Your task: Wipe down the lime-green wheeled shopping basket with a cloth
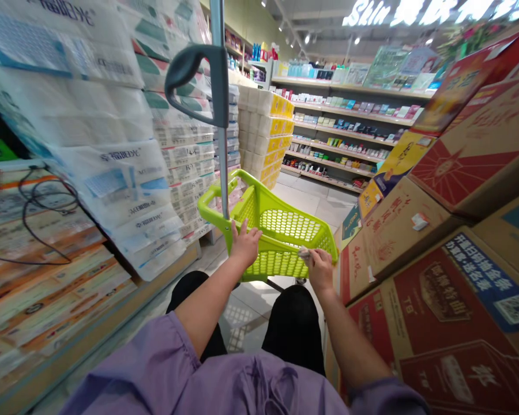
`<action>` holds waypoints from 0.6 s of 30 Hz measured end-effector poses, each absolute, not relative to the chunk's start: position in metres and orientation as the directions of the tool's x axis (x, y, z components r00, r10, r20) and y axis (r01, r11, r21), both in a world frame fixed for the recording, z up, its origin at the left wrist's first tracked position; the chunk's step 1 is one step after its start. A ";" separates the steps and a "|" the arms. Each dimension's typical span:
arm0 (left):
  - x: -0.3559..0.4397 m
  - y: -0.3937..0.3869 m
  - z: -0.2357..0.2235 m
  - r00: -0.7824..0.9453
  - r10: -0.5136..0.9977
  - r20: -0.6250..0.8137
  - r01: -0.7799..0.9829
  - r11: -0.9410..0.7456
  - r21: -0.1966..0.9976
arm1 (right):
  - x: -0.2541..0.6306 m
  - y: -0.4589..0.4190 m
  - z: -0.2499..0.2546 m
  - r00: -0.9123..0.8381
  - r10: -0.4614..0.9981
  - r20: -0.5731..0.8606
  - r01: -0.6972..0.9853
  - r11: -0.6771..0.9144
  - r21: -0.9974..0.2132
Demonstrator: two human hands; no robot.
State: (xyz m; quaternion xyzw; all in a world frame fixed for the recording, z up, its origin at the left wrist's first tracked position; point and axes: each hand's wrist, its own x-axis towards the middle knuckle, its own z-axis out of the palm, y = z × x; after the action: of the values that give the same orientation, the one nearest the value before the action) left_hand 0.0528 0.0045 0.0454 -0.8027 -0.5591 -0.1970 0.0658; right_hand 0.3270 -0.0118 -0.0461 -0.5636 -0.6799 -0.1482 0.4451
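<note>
Left hand [244, 246], fingers spread, rests on the lime-green perforated plastic basket [281, 242]; right hand [321, 268] pinches a small greyish wad [304, 252] at its rim, work seemingly underway, remainder unclear.

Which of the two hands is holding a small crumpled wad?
The right hand: it pinches a greyish wad at the edge of the green basket, whereas the left hand rests spread on the rim near the pole.

Smooth plastic is forming the basket [281, 244], whose metal pole [223, 158] is gleaming beside a matt plastic handle [219, 86], glossy film is wrapping the packs [125, 190], matt cardboard is making up the boxes [428, 202], and matt cloth is creasing across the shirt [225, 383].
</note>
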 end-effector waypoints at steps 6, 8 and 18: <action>0.052 -0.002 0.042 0.308 0.855 0.418 0.918 -0.382 0.103 | 0.230 0.019 -0.023 -0.201 0.686 0.699 0.839 0.489 -0.239; 0.050 -0.004 0.040 0.318 0.846 0.428 0.916 -0.391 0.092 | 0.229 0.021 -0.030 -0.231 0.714 0.661 0.853 0.475 -0.215; 0.049 -0.006 0.034 0.333 0.847 0.415 0.910 -0.404 0.095 | 0.326 -0.007 -0.051 0.025 0.710 0.704 0.901 0.290 -0.324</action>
State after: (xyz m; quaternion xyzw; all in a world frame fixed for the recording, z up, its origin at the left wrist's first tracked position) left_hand 0.0487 -0.0060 0.0345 -0.8128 -0.5402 -0.2039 0.0770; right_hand 0.3264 -0.0067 -0.0509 -0.5846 -0.6888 -0.1154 0.4130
